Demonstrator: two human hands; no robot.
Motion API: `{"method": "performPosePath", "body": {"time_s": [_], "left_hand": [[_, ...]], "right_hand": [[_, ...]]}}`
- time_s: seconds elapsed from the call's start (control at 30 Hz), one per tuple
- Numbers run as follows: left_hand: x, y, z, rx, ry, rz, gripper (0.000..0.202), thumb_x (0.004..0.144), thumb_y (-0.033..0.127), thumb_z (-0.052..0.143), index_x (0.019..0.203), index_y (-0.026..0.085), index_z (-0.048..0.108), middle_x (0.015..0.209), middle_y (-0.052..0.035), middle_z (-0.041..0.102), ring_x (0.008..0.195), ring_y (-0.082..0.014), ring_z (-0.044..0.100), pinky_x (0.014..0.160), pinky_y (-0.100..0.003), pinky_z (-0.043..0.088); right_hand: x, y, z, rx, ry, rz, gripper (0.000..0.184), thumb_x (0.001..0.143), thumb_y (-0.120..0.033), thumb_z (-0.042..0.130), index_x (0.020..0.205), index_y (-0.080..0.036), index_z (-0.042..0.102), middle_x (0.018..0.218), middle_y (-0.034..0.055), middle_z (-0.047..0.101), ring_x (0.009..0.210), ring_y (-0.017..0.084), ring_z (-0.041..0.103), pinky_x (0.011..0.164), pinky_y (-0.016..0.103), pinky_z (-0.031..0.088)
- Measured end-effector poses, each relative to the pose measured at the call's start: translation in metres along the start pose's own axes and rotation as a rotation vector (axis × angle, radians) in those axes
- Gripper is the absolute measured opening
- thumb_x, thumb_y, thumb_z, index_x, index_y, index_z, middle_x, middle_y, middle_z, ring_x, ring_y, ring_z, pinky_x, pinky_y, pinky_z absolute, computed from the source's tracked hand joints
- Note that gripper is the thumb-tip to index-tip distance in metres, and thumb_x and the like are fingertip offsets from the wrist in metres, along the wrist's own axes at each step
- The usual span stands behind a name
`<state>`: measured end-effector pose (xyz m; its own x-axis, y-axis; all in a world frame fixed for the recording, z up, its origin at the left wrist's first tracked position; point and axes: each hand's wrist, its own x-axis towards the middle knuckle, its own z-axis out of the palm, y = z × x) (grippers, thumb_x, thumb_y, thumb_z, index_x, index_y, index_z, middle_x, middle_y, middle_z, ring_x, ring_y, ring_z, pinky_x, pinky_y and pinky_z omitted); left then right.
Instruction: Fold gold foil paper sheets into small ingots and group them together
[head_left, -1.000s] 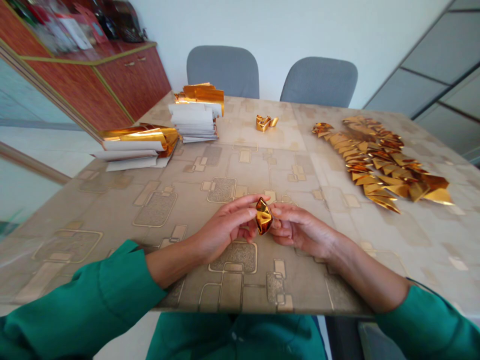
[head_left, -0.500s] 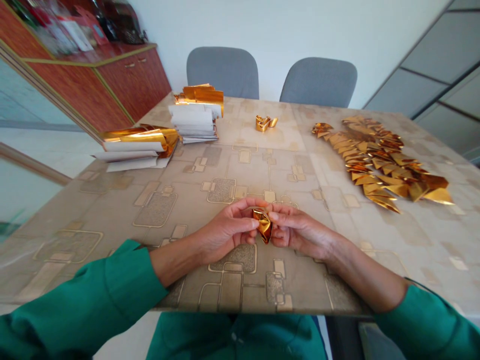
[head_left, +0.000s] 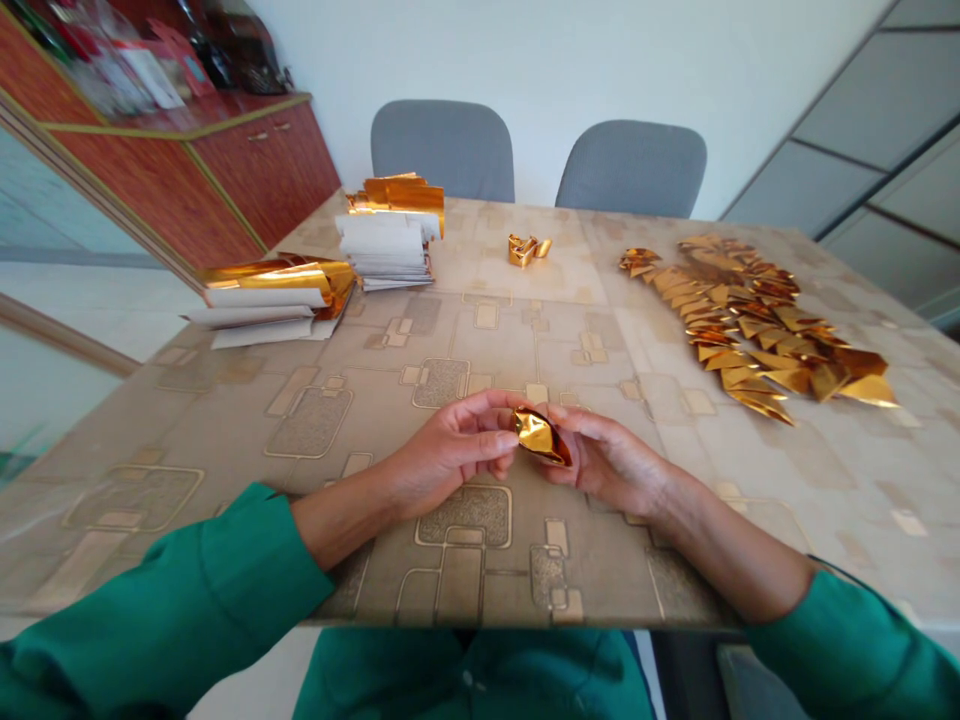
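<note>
Head view, the only view.

Item in hand: one small piece of gold foil (head_left: 541, 435), creased and partly folded, in the lower centre of the frame. It is held just above the table (head_left: 225, 420). Contact with the surface cannot be confirmed.

Left hand (head_left: 450, 455): comes in from the lower left. Thumb and forefinger are closed on the upper-left end of the foil, and the other fingers (head_left: 491, 468) are curled under.

Right hand (head_left: 607, 460): comes in from the lower right. The foil rests along its fingers (head_left: 564, 415), with the thumb side pressed to the lower-right end, so this hand also grips the foil.

Governing relation: the foil's long axis runs from upper left to lower right, slanting down toward the right hand. Most of its length lies on the right-hand side and only the raised tip reaches the left fingertips. The two hands are very close, with the foil bridging them.

Surroundings:
- Pile of folded gold pieces (head_left: 757, 325), right of frame, well apart from the hands.
- One small gold piece (head_left: 527, 249), upper centre.
- Two paper stacks topped with gold sheet (head_left: 390, 240) (head_left: 270, 295), upper left.
- Two grey chairs (head_left: 442, 145) beyond the far edge.
</note>
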<state>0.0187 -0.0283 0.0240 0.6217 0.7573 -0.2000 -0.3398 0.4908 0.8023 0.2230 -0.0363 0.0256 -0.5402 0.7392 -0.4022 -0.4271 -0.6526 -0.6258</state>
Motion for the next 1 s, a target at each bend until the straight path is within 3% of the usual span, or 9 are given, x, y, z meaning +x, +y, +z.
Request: {"method": "performPosePath", "body": {"time_s": [0.13, 0.27, 0.5, 0.67, 0.87, 1.0], "left_hand": [[0.0017, -0.0063, 0.0038, -0.138, 0.049, 0.088, 0.030, 0.074, 0.015, 0.077, 0.102, 0.019, 0.066, 0.089, -0.0015, 0.067, 0.063, -0.0056, 0.058, 0.059, -0.018, 0.047], [0.0023, -0.0081, 0.0038, -0.151, 0.116, 0.146, 0.032, 0.073, 0.014, 0.079, 0.100, 0.019, 0.063, 0.088, 0.0010, 0.067, 0.064, -0.0059, 0.060, 0.061, -0.018, 0.050], [0.0009, -0.0083, 0.0060, -0.081, 0.181, 0.196, 0.035, 0.074, 0.017, 0.079, 0.102, 0.021, 0.059, 0.087, 0.0034, 0.067, 0.065, -0.0070, 0.065, 0.063, -0.019, 0.054], [-0.0024, -0.0068, 0.0073, 0.016, 0.193, 0.172, 0.033, 0.071, 0.020, 0.082, 0.096, 0.020, 0.059, 0.086, 0.0039, 0.067, 0.059, -0.0069, 0.065, 0.053, -0.015, 0.049], [-0.0040, -0.0033, 0.0040, 0.007, 0.090, 0.049, 0.030, 0.079, 0.039, 0.076, 0.093, 0.019, 0.060, 0.077, 0.0005, 0.066, 0.060, -0.0101, 0.066, 0.052, -0.016, 0.049], [-0.0035, -0.0054, 0.0047, 0.009, 0.062, -0.006, 0.027, 0.083, 0.036, 0.072, 0.101, 0.020, 0.059, 0.082, 0.0004, 0.067, 0.059, -0.0094, 0.067, 0.054, -0.017, 0.052]], "right_hand": [[0.0018, 0.0000, -0.0004, 0.075, -0.037, -0.021, 0.022, 0.075, -0.032, 0.076, 0.084, -0.016, 0.066, 0.074, -0.0013, 0.059, 0.064, 0.009, 0.052, 0.063, 0.022, 0.046], [0.0000, 0.0000, 0.0012, -0.019, -0.066, -0.098, 0.024, 0.077, -0.024, 0.070, 0.099, -0.016, 0.065, 0.077, 0.0004, 0.060, 0.068, 0.011, 0.054, 0.069, 0.025, 0.048], [-0.0050, 0.0007, 0.0088, -0.199, -0.038, -0.264, 0.040, 0.071, -0.012, 0.070, 0.107, -0.024, 0.057, 0.101, 0.0005, 0.063, 0.075, 0.010, 0.057, 0.077, 0.027, 0.047], [-0.0035, 0.0010, 0.0071, -0.331, -0.003, -0.360, 0.026, 0.074, -0.015, 0.075, 0.094, -0.022, 0.060, 0.095, -0.0007, 0.062, 0.079, 0.010, 0.054, 0.069, 0.022, 0.041], [-0.0043, -0.0050, 0.0013, -0.321, -0.017, -0.326, 0.019, 0.079, -0.026, 0.073, 0.096, -0.021, 0.064, 0.085, -0.0004, 0.061, 0.071, 0.011, 0.051, 0.066, 0.024, 0.041], [-0.0035, -0.0041, 0.0003, -0.342, -0.049, -0.289, 0.017, 0.081, -0.025, 0.072, 0.095, -0.021, 0.064, 0.081, -0.0013, 0.059, 0.070, 0.011, 0.050, 0.066, 0.023, 0.041]]}}
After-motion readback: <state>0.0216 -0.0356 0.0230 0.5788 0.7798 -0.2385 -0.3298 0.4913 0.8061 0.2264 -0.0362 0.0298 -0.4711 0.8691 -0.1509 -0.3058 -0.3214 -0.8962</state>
